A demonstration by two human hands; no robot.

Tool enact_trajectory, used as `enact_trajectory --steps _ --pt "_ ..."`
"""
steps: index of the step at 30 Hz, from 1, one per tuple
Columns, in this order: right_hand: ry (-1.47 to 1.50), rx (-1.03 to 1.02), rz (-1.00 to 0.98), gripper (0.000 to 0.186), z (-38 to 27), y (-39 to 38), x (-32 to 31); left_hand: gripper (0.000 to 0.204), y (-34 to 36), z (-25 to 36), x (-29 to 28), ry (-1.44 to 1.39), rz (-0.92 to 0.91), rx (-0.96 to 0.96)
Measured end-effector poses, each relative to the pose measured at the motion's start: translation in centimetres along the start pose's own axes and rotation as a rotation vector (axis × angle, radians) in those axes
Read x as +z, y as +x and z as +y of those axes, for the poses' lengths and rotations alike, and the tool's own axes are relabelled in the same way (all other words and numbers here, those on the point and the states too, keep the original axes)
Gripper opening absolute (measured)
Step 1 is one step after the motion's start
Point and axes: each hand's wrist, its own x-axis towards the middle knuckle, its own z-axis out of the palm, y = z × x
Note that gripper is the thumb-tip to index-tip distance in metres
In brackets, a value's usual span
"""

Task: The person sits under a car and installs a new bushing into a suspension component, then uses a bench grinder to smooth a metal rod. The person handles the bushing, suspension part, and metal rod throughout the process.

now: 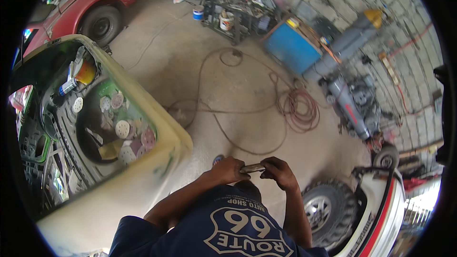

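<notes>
Close to my chest, my left hand and my right hand meet at a short, narrow greyish-brown piece. Each hand pinches one end of it, fingers closed, and the piece spans the gap between them roughly level. What exactly it is, I cannot make out. To the left stands a car body with worn, pale yellowish paint. Its open rear holds several round sanding discs lying in a dark round recess. A yellow-orange tub and a blue-and-white can sit farther back there.
A reddish hose lies coiled and looped over the concrete floor. A white vehicle with a big knobby tire stands at the right. Grey cylinders, a blue cabinet and a cluttered cart line the block wall.
</notes>
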Motion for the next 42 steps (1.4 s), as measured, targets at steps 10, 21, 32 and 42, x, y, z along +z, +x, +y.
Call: enact_trajectory --steps 10,21,32,42 --pt "-0.025 -0.134 -0.185 0.034 -15.2 30.3 -6.9 0.064 22.5 -9.4 -21.6 -0.106 0.124 0.061" --pt "-0.448 -0.03 -0.792 0.034 -41.6 70.4 4.6 0.048 31.3 -18.8 -51.4 -0.253 0.547 -0.482" --pt "-1.005 -0.315 -0.732 0.04 -58.3 105.9 15.9 0.053 45.0 -40.4 -80.0 -0.336 0.584 -0.526" --pt "-0.751 0.085 -0.077 0.05 -68.6 138.4 7.1 0.055 54.4 -65.6 -98.3 -0.537 0.066 -1.091"
